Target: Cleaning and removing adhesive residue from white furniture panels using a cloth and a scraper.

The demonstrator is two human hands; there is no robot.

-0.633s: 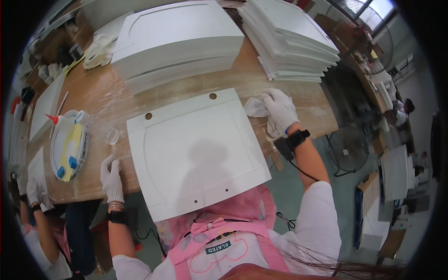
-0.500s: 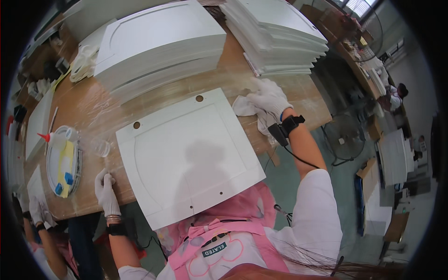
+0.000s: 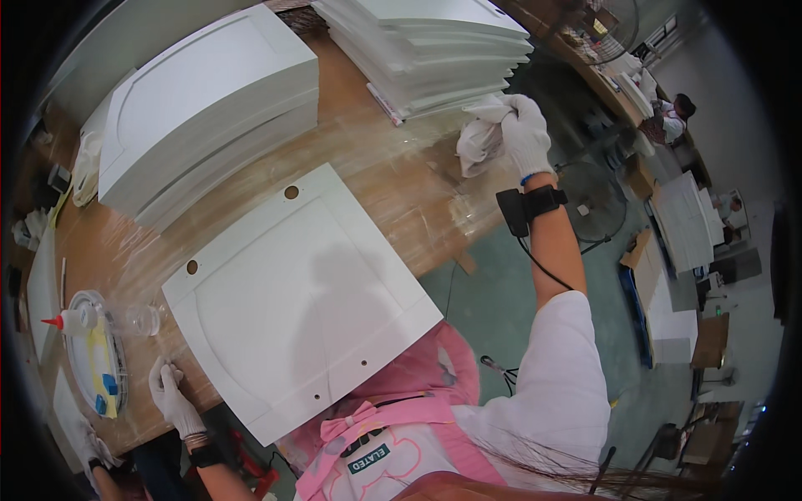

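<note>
In my right hand [image 3: 526, 138], gloved in white, a crumpled white cloth [image 3: 480, 149] is gripped above the table's right end. A white cabinet door panel [image 3: 251, 275] lies tilted in front of me, its near edge against my pink apron. Two larger round holes show along its far edge and two small ones along its near edge. My gloved left hand [image 3: 174, 399] is at the table's front edge, just left of the panel and apart from it. Its fingers are curled together; whatever they hold, if anything, is too small to make out.
Stacks of white panels stand at the back left [image 3: 225, 108] and back right [image 3: 426, 50]. Left are an oval tray [image 3: 121, 392] with blue pieces, a red-tipped bottle [image 3: 75, 321] and a clear jar [image 3: 144, 320]. Another person's gloved hand [image 3: 86, 441] is at lower left. A fan [image 3: 589, 204] stands right.
My right hand has lifted the cloth off the tabletop beside the panel and moved it right and away. The view has swung right; my left hand remains near the table edge.
</note>
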